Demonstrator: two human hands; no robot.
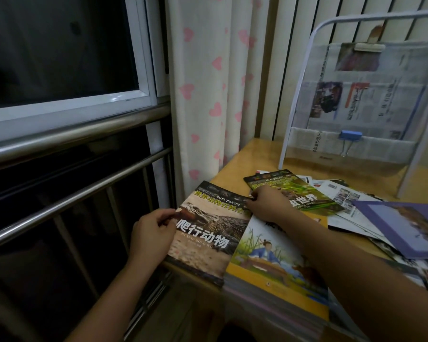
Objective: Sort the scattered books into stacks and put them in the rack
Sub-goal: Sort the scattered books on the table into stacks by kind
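Note:
A reptile book with a crocodile cover (208,238) lies at the table's left edge, partly overhanging it. My left hand (152,233) holds its left edge, thumb curled over the cover. My right hand (267,203) pinches the book's top right corner. Behind that hand lies a green insect book (304,191). A yellow-edged picture book (269,262) tops a stack under my right forearm. A purple book (405,225) lies at the right. The white mesh rack (356,95) stands at the table's back with newspapers in it.
Loose magazines and leaflets (344,203) are spread over the wooden table (235,166) between the books and the rack. A heart-patterned curtain (208,95) hangs behind. Metal rails (72,193) and a dark window (59,45) fill the left side.

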